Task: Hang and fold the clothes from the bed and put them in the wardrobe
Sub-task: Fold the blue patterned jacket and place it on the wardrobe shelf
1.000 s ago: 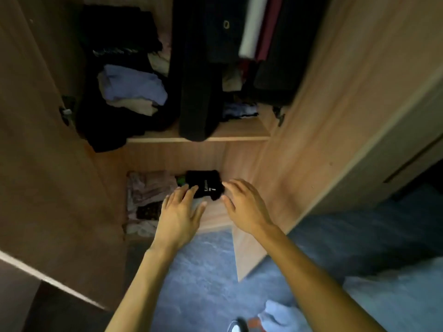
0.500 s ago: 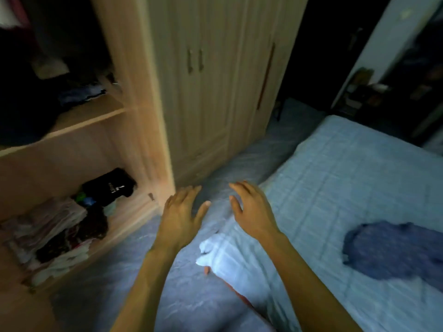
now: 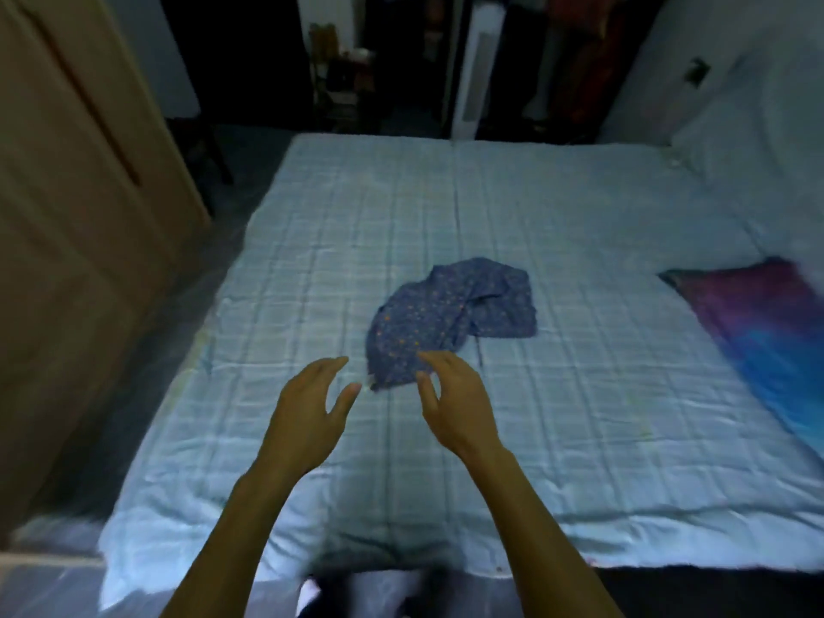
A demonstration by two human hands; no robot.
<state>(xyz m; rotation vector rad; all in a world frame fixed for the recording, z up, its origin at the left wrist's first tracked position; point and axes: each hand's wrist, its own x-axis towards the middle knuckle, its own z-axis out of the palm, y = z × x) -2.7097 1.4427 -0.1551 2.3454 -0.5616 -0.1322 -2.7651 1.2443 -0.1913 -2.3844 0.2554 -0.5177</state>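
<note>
Quilted pale blue cotton is covering the bed, stitched into a grid of squares and lying mostly smooth, with soft wrinkles gathering near the front edge. A crumpled garment is lying near the middle of it, dark blue fabric speckled with small orange and yellow dots, bunched into an irregular heap with one flatter flap spreading to the right. Its near corner is trailing down toward the hands.

Both bare forearms are reaching out over the front of the bed. The left hand is hovering over bare quilt just left of the garment, fingers spread loosely and thumb apart, holding nothing. The right hand is hanging over the garment's near edge with its fingers curled slightly downward and open; whether the tips are touching the cloth cannot be told, and nothing is gripped.

At the right edge a pillow in glossy purple and bright blue is lying on the bed. A wooden wardrobe with flat pale brown doors is standing along the left, beside the bed. The far room is dark and blurred.
</note>
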